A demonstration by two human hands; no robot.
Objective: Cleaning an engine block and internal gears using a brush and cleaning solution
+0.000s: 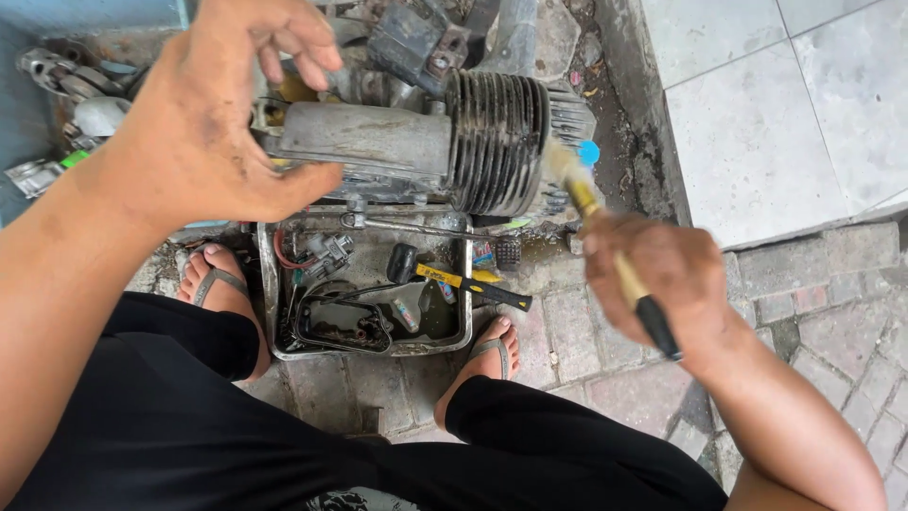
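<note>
My right hand (pixel 662 274) grips a paintbrush (pixel 605 241) with a wooden handle and black end; its bristles touch the finned cylinder (pixel 497 142) of a dirty grey engine block (pixel 369 142). The brush and hand are blurred by motion. My left hand (pixel 213 114), grimy, hovers above the left part of the engine with fingers loosely curled and apart, holding nothing. The engine rests above a metal tray, between my sandalled feet.
A metal tray (pixel 270 312) on the brick paving holds a yellow-handled hammer (pixel 463 281), a black cover part (pixel 342 325), wires and small pieces in dirty liquid. Metal engine parts (pixel 66 85) lie at the far left. White tiles (pixel 766 114) rise at the right.
</note>
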